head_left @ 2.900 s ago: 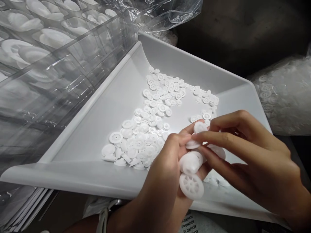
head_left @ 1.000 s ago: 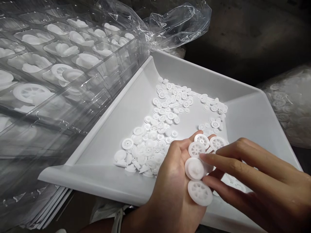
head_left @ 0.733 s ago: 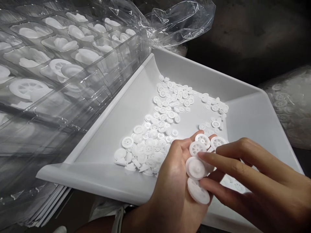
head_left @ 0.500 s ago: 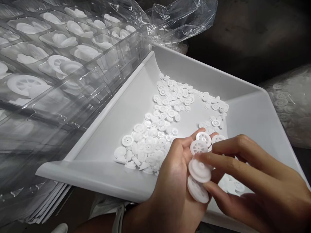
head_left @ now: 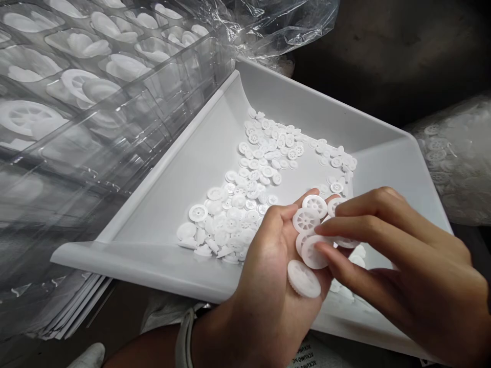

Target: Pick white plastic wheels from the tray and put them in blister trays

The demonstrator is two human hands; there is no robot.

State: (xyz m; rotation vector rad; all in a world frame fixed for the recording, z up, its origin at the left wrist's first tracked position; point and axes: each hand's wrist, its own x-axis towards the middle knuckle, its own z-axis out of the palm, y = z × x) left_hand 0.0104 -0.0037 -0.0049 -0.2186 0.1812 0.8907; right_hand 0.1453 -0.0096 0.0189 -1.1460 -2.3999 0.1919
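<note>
Left hand [head_left: 266,250]: palm up and cupped, low in the view, fingers angled away and to the right.
Left forearm [head_left: 146,352]: rising from the bottom edge to the wrist.
Right hand [head_left: 416,260]: entering from the right edge, back facing up.
Right fingers [head_left: 364,222]: curved and slightly spread, tips reaching over the left palm.

**Head-worn view, looking forward and down**
One camera on the person's head sits close above the left hand [head_left: 268,255], right hand [head_left: 399,250] and tray [head_left: 164,225].
</note>
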